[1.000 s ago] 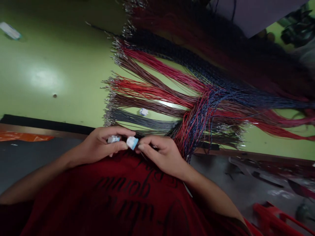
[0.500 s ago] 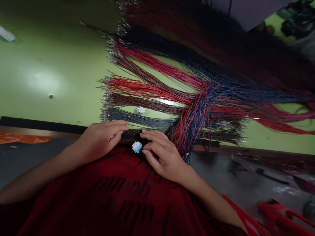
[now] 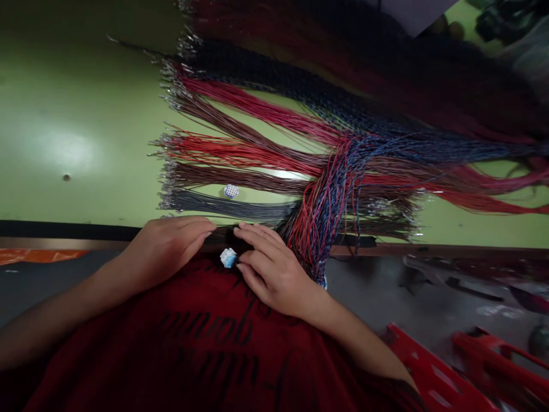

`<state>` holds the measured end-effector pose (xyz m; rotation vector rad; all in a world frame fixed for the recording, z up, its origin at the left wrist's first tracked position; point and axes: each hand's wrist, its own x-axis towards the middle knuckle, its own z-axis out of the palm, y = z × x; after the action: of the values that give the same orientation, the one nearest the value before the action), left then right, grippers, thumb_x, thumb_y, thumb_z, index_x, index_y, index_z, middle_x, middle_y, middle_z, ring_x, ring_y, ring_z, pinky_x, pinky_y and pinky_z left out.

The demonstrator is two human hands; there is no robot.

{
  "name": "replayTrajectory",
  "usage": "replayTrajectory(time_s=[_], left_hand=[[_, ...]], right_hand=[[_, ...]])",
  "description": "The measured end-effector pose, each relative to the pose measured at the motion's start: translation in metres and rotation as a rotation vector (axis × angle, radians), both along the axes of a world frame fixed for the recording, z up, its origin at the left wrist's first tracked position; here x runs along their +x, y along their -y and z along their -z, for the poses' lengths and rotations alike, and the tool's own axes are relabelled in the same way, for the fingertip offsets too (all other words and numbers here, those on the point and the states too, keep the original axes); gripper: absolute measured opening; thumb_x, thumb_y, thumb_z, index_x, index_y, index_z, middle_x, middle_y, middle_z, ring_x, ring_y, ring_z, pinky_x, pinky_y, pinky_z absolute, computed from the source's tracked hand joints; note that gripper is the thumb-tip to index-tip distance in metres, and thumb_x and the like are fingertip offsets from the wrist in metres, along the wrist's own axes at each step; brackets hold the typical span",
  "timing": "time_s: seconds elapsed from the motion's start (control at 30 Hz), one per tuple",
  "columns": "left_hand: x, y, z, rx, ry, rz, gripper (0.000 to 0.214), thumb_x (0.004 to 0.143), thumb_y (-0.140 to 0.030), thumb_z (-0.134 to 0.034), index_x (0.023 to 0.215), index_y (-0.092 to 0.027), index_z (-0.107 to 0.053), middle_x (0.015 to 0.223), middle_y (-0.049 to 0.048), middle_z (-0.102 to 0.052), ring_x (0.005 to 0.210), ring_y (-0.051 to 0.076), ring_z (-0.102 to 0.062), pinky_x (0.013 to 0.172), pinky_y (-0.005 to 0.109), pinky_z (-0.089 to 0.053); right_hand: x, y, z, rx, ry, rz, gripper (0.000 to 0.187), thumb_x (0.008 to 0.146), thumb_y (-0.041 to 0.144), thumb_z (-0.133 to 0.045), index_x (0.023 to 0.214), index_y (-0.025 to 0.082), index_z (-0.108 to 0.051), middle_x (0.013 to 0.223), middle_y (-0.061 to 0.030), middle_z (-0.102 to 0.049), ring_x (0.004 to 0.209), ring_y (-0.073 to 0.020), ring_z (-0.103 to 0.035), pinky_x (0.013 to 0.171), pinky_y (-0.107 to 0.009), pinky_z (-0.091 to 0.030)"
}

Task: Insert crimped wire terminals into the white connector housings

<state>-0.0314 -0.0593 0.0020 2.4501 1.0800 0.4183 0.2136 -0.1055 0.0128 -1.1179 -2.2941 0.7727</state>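
Observation:
My left hand (image 3: 165, 247) lies with its fingers stretched flat over the front edge of the green table (image 3: 86, 143), fingertips on the dark wire ends; nothing shows in it. Beside it, my right hand (image 3: 268, 272) pinches a small white and blue connector (image 3: 228, 257) at its thumb, and its other fingers reach onto the same dark wires. Just beyond both hands a grey wire bundle (image 3: 223, 205) lies on the table. Brown, red and blue bundles (image 3: 266, 154) fan out behind it. My red shirt fills the bottom of the view.
A second small white connector (image 3: 231, 190) lies on the table between the brown and grey bundles. Twisted red-blue wires (image 3: 326, 212) hang over the table edge right of my hand. Red plastic crates (image 3: 472, 360) stand on the floor at lower right. An orange strip (image 3: 38, 255) lies left.
My hands have parted. The left hand, which pinched a small connector, now lies flat at the table edge. The right hand keeps its connector and has reached onto the wires.

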Motion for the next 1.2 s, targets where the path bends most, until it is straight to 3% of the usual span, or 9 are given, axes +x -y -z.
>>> replayTrajectory(time_s=[0.17,0.37,0.7,0.97,1.2], left_hand=[[0.002,-0.004,0.001,-0.021,-0.02,-0.048,0.031,0.096,-0.023,-0.047,0.106,-0.019,-0.076,0.104,0.0085,-0.079,0.089,0.025,-0.077,0.079,0.035,-0.062],[0.001,-0.008,0.003,-0.062,-0.017,-0.117,0.033,0.092,-0.021,-0.048,0.11,-0.019,-0.075,0.112,0.0091,-0.077,0.097,0.028,-0.076,0.087,0.04,-0.061],[-0.013,-0.017,-0.005,0.009,-0.09,-0.187,0.033,0.094,-0.022,-0.045,0.11,-0.017,-0.074,0.113,0.0079,-0.077,0.096,0.027,-0.076,0.084,0.037,-0.061],[-0.021,-0.016,-0.006,0.084,-0.193,-0.184,0.029,0.1,-0.026,-0.045,0.107,-0.02,-0.073,0.112,0.0067,-0.077,0.102,0.023,-0.073,0.088,0.034,-0.057],[-0.028,-0.017,-0.005,0.144,-0.293,-0.18,0.029,0.099,-0.023,-0.045,0.099,-0.021,-0.074,0.108,0.0077,-0.075,0.085,0.02,-0.071,0.063,0.03,-0.049]], right_hand=[[0.001,0.001,0.003,-0.035,0.014,-0.019,0.012,0.095,0.016,-0.055,0.088,0.015,-0.066,0.129,-0.0191,-0.067,0.131,-0.0273,-0.058,0.111,-0.052,-0.048],[0.002,0.002,0.001,-0.049,0.017,-0.035,0.013,0.095,0.016,-0.055,0.091,0.015,-0.067,0.123,-0.0166,-0.07,0.133,-0.0278,-0.056,0.112,-0.052,-0.048],[0.004,0.0,0.004,-0.006,0.009,-0.011,0.01,0.093,0.016,-0.058,0.089,0.015,-0.067,0.128,-0.0174,-0.067,0.138,-0.0315,-0.05,0.113,-0.056,-0.045],[0.003,-0.003,0.008,-0.008,0.011,-0.001,0.012,0.094,0.016,-0.056,0.09,0.016,-0.067,0.126,-0.018,-0.068,0.133,-0.0309,-0.055,0.109,-0.057,-0.049],[0.003,-0.004,0.01,0.038,0.02,0.006,0.013,0.095,0.016,-0.056,0.088,0.015,-0.067,0.123,-0.0175,-0.07,0.13,-0.0315,-0.059,0.107,-0.054,-0.052]])
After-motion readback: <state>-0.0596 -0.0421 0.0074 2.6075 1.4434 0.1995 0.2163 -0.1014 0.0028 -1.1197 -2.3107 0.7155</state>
